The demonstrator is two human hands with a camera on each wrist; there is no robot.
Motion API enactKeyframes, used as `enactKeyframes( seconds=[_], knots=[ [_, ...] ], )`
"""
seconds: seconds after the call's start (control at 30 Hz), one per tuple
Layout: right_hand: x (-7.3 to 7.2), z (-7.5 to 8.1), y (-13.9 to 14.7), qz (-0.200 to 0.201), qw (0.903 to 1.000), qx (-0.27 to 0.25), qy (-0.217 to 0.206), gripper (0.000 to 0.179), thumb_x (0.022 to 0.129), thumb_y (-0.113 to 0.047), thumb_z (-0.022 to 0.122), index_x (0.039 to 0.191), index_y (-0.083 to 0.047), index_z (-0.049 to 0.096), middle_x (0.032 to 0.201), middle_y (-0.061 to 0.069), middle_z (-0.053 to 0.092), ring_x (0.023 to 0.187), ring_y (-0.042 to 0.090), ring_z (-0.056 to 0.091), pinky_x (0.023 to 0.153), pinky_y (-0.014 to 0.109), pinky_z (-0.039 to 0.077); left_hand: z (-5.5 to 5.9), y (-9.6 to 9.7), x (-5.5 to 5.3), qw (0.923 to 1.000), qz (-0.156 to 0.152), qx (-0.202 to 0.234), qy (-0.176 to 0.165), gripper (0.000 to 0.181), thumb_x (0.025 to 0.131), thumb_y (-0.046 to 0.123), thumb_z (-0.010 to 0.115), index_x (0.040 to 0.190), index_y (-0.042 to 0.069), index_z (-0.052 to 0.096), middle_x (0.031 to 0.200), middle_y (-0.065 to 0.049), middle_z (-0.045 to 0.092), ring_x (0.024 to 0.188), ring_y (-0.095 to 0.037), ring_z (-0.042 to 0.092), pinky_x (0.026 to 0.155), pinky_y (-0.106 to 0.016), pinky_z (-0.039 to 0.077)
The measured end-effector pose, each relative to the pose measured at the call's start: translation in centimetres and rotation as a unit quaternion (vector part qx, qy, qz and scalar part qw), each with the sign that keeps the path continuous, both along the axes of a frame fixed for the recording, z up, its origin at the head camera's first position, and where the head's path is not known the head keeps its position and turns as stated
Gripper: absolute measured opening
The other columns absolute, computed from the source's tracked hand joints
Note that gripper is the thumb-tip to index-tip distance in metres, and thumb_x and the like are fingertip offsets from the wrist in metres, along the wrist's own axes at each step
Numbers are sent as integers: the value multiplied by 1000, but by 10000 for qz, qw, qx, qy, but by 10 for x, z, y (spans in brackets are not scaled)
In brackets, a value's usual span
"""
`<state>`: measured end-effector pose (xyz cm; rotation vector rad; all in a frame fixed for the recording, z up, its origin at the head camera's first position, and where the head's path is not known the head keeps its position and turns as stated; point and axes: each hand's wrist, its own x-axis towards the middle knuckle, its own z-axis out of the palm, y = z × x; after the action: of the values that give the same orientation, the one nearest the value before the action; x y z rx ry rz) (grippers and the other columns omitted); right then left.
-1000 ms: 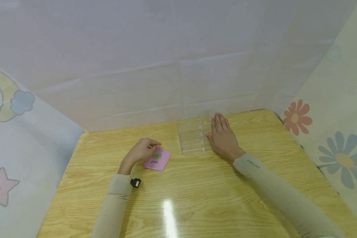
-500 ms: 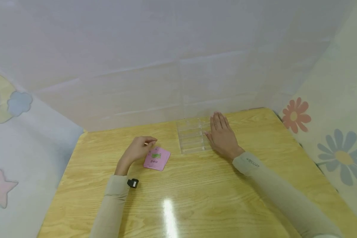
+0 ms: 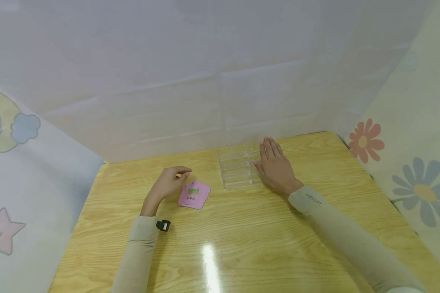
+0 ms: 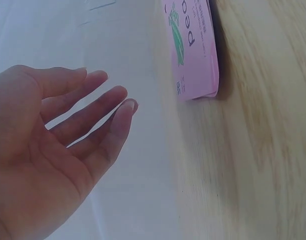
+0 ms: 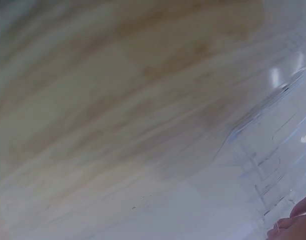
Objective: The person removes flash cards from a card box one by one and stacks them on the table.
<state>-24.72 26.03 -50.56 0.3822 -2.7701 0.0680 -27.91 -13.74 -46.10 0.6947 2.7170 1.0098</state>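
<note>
A small stack of pink cards [image 3: 194, 195] lies on the table, its top one printed "pea" with a green pod; the left wrist view shows the stack's edge [image 4: 200, 75]. My left hand [image 3: 167, 182] is just left of the stack, fingers loosely bent and holding nothing. In the left wrist view that hand [image 4: 58, 135] hangs apart from the cards. To the right sits a clear plastic divided box [image 3: 236, 167] with several compartments. My right hand [image 3: 276, 169] lies with straight fingers over the box's right side, hiding part of it. The right wrist view catches the box's corner [image 5: 272, 145] and some fingers [image 5: 297, 222].
The wooden table [image 3: 190, 252] has a bright light reflection near the front. A pale sheet wall [image 3: 161, 81] rises behind its back edge. Side walls carry a moon, a star and flowers [image 3: 425, 193]. A black device [image 3: 163, 225] is strapped at the left wrist.
My left hand has drawn back from over the cards, slightly left and away, so more of the top card shows. The right hand and the box have stayed put.
</note>
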Motion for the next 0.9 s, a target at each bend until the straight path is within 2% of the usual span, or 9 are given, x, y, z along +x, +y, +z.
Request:
enactKeyframes(
  seconds=[0.23, 0.43, 0.6, 0.73, 0.9],
  knots=[
    [0, 2, 4, 6, 10000, 28, -29, 76, 112, -41, 44, 159, 16, 25, 169, 37, 20, 162, 47, 16, 136, 55, 13, 1, -3, 0, 9999, 55, -9, 125, 35, 111, 21, 54, 136, 1, 68, 137, -18, 71, 129, -37, 67, 105, -52, 59],
    [5, 2, 9, 121, 9999, 72, 2, 75, 111, -38, 46, 157, 18, 27, 167, 38, 22, 161, 49, 20, 135, 58, 17, 3, -12, 5, 9991, 201, -224, 289, 40, 110, 27, 56, 139, 2, 65, 144, -21, 65, 134, -44, 62, 109, -60, 54],
    [7, 7, 14, 148, 9991, -170, -371, 74, 114, -39, 39, 161, 15, 20, 170, 36, 16, 162, 49, 15, 134, 60, 16, 6, -18, 6, 9984, 332, -254, 372, 50, 109, 36, 58, 144, -1, 61, 151, -26, 58, 143, -48, 52, 115, -65, 47],
    [8, 15, 19, 187, 9965, -502, -641, 76, 113, -41, 40, 162, 13, 19, 172, 33, 14, 163, 49, 13, 132, 64, 16, 10, -20, 7, 9971, 463, -277, 536, 58, 107, 41, 60, 147, -2, 56, 156, -27, 52, 149, -49, 44, 123, -65, 38],
    [9, 24, 27, 139, 9933, -798, -829, 84, 113, -45, 42, 164, 11, 9, 173, 33, 10, 162, 51, 8, 131, 67, 17, 11, -25, 10, 9933, 648, -479, 831, 65, 106, 47, 61, 149, 0, 54, 160, -27, 46, 149, -50, 43, 121, -67, 39]
  ],
)
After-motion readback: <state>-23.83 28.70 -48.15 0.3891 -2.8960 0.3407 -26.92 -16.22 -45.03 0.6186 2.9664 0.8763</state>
